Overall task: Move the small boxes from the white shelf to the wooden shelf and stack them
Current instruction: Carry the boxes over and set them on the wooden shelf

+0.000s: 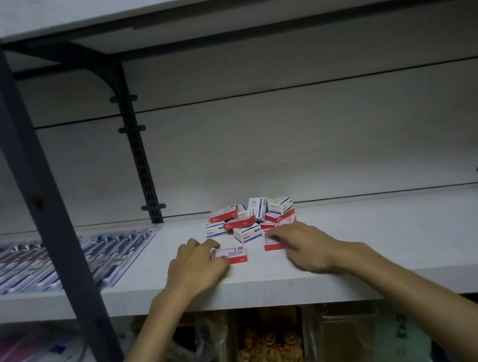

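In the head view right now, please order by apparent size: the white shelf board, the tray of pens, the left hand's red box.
1. white shelf board, spanning the frame.
2. tray of pens, partly hidden by a post.
3. red box under the left hand, smallest.

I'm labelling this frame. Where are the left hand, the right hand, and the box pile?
left hand (197, 266), head view, back of hand
right hand (305, 247), head view, back of hand
box pile (246, 220), head view, red box mid-pile

I can read no text anywhere. The small red-and-white cardboard boxes (248, 220) carry printed labels and what may be barcodes, too blurred to make out. The pale green plastic bag (400, 340) below shows dark, illegible characters.
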{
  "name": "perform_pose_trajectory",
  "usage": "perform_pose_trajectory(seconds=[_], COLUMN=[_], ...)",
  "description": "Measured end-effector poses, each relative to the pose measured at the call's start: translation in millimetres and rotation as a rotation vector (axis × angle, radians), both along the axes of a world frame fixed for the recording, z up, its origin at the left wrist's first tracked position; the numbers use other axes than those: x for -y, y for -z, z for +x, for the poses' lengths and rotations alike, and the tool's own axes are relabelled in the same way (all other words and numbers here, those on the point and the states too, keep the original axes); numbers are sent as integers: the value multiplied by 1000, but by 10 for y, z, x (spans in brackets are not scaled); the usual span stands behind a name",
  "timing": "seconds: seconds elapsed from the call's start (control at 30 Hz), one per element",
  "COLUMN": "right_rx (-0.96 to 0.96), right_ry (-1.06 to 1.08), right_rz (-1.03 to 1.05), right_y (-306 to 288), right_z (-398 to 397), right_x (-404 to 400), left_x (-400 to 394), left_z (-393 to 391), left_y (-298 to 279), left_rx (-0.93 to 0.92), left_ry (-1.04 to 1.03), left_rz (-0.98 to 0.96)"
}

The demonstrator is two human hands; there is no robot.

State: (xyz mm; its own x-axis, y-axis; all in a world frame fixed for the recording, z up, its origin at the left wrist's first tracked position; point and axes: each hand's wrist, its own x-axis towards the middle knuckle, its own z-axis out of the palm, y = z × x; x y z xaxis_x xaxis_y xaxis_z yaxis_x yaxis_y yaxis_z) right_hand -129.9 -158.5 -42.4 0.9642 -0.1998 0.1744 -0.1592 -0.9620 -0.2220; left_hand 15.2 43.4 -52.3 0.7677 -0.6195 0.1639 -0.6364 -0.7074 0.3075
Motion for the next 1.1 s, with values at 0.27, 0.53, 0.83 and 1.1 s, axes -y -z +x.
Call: perform_pose_trajectory(seconds=[0.27, 0.53, 0.83, 1.1], right_rx=[119, -142, 43, 338], right_ry=[35, 69, 111, 195], right_rz=[78, 129, 340, 798], right_y=[-74, -150, -135, -163], right_z=[83, 136, -112, -613], right_x=[-85, -81, -172, -167], left_x=[-77, -67, -42, 67], left_z=[41, 97, 187, -126], left_y=[79, 127, 26, -166], left_rx=[-2, 16, -147, -407], left_ry=[82, 88, 155, 365], left_rz=[-54, -48, -192, -562])
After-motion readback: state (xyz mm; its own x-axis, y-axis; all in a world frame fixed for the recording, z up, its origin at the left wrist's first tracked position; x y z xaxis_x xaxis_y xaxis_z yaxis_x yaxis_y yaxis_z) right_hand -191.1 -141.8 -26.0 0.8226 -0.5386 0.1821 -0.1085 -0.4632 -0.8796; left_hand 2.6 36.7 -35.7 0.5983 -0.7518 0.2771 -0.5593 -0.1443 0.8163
